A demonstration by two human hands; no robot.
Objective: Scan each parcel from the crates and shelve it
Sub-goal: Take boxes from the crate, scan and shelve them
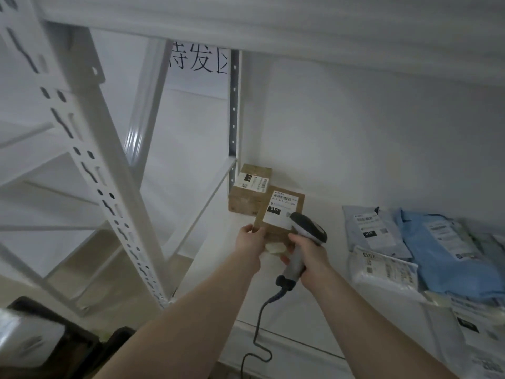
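On the white shelf, back near its left rear corner, a small brown box with a white label is held tilted up, its label facing the person. The left hand grips its lower left corner, thumb on top, while the right hand is wrapped round the handle of a corded scanner, whose head sits right over the lower right edge of the label. A second brown box, labelled too, stands just behind it, touching or nearly so, against the rear post. From where things stand, the scan seems the step in hand, and the scanner looks too close and off to one side; I'd draw it back a little and aim it at the barcode near the top of the label, keeping the box steady and its face square to the beam. Once it reads, the box could go down beside the other one. Off to the right on the same shelf lies a pile of soft mail bags, grey, white and blue. Down at the lower left a dark crate shows, blurred.
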